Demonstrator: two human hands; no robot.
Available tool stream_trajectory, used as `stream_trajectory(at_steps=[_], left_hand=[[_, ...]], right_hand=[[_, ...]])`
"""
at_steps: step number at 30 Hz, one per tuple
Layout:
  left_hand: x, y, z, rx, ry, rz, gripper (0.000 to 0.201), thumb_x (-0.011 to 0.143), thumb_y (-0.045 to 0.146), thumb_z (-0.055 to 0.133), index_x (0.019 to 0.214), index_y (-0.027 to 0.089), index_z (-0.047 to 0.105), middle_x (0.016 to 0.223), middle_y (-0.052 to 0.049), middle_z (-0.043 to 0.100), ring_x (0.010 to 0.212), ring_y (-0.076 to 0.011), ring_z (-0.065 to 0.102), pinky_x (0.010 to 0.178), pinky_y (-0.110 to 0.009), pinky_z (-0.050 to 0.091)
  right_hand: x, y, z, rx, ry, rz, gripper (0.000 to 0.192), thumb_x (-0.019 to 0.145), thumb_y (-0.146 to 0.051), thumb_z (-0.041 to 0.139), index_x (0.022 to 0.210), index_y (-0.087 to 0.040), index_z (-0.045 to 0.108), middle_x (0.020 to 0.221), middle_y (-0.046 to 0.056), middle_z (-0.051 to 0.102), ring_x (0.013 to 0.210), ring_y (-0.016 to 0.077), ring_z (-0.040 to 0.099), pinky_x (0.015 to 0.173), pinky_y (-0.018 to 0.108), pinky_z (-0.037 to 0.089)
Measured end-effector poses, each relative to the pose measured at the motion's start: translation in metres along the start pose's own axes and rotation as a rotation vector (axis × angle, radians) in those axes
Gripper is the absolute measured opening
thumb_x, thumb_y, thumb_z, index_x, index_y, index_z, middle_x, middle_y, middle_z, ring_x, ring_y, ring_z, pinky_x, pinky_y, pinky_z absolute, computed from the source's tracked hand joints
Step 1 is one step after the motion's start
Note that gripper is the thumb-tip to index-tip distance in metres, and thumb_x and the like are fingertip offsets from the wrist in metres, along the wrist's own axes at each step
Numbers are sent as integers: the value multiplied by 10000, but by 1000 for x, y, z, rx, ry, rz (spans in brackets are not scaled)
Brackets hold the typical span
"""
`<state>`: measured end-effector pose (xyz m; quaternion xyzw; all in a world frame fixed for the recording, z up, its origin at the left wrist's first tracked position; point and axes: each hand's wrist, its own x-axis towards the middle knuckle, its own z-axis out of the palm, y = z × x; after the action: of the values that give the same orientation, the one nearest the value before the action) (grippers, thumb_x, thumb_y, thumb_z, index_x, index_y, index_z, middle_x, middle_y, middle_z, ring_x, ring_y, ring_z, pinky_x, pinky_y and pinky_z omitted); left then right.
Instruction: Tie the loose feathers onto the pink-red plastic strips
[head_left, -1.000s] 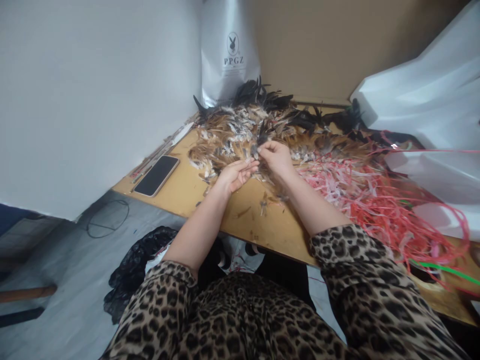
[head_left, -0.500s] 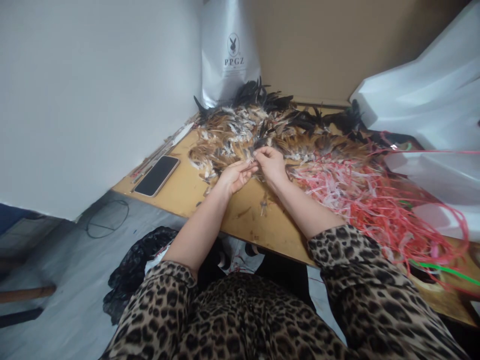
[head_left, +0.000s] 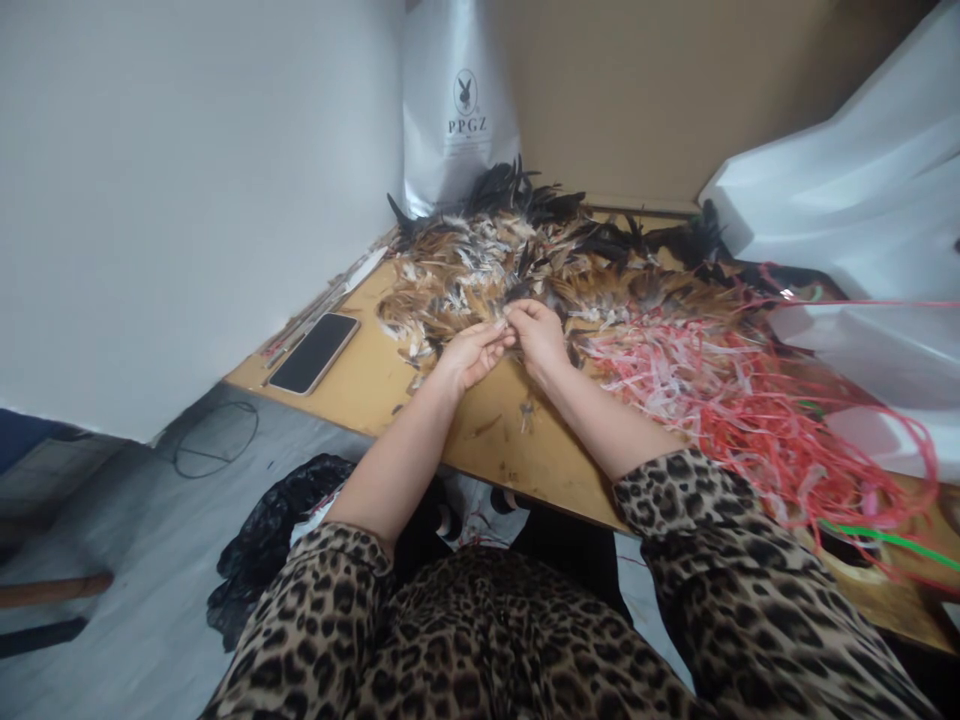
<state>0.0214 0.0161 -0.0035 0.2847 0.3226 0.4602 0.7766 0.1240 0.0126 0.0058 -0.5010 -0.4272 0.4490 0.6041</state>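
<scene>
My left hand [head_left: 477, 354] is turned partly palm up, its fingers loosely curled, and its fingertips meet those of my right hand [head_left: 537, 336], which comes in from the other side with thumb and fingers bent in a pinching pose. Whatever may be between the fingertips is too small and blurred to make out, so I cannot tell whether either hand is closed on something.

Both hands are at the near edge of a broad, loose pile of brown, white and black feathers [head_left: 450, 248], which spreads over the far part of a yellow-brown wooden surface [head_left: 480, 430]. The blackest feathers lie along the back of the pile, the brown and whitish ones nearer me. A small feathery scrap [head_left: 527, 414] lies apart on the bare wood, between my forearms.

To the right of my right hand, a tangle of thin red and pale pink plastic strips [head_left: 739, 410] touches the feathers and runs toward the right end of the surface, with a bright green strip [head_left: 896, 543] at its near side. On my left, a dark-screened phone with a pale edge [head_left: 313, 353] lies flat, well apart from the pile. Behind the feathers stands a silvery bag printed with a rabbit emblem and "PPGZ" [head_left: 459, 165].
</scene>
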Motion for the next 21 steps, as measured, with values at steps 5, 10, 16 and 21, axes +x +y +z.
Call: stream_trajectory(at_steps=[5, 10, 16, 21], left_hand=[[0, 2, -1, 32, 52, 19, 28, 738, 107, 587, 754, 86, 597, 726, -67, 666, 577, -64, 612, 489, -114, 433], [2, 3, -4, 30, 111, 72, 52, 733, 134, 600, 763, 93, 590, 809, -89, 677, 628, -71, 626, 512, -114, 446], [2, 2, -5, 123, 93, 113, 68, 764, 147, 564, 755, 91, 602, 805, -95, 681, 646, -82, 633, 529, -127, 458], [0, 2, -3, 135, 80, 112, 71, 743, 151, 591, 711, 88, 592, 775, -90, 679, 613, -73, 624, 517, -123, 444]], right_hand=[[10, -3, -9, -24, 57, -20, 204, 648, -342, 541, 747, -165, 515, 649, -18, 539, 583, 87, 487, 537, 192, 399], [19, -15, -23, -78, -36, -13, 207, 618, -342, 584, 712, -163, 541, 623, -9, 565, 577, 100, 511, 518, 202, 381], [15, -26, -31, -209, -303, 23, 194, 545, -297, 650, 631, -142, 571, 544, -17, 565, 490, 80, 453, 523, 220, 362], [14, -29, -31, -348, -212, -74, 197, 575, -314, 612, 645, -130, 591, 510, -38, 520, 463, 64, 385, 494, 212, 311]])
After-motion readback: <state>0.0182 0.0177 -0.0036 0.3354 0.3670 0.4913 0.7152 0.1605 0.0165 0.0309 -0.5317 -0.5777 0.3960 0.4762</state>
